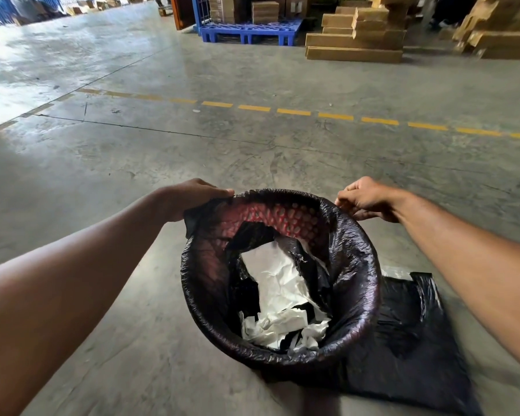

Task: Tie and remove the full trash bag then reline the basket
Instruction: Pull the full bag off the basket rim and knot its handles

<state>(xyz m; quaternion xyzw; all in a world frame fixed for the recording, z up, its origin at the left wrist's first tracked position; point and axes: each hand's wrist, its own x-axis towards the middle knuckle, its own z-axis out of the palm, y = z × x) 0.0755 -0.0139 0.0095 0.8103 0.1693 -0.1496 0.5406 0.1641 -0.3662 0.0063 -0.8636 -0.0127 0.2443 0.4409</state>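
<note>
Round red lattice basket on smooth concrete floor, lined with crinkled glossy black trash bag holding crumpled white paper. Left hand and right hand pinched shut on bag rim at opposite sides. Flat black spare bag just right, partly hidden behind basket; fingertips partly hidden in plastic.

Bare grey concrete floor, dashed yellow line beyond the fingertips; farther off, blue pallet, stacked cardboard boxes.

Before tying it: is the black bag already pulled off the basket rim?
No, the black bag is folded over the basket rim nearly all around.
</note>
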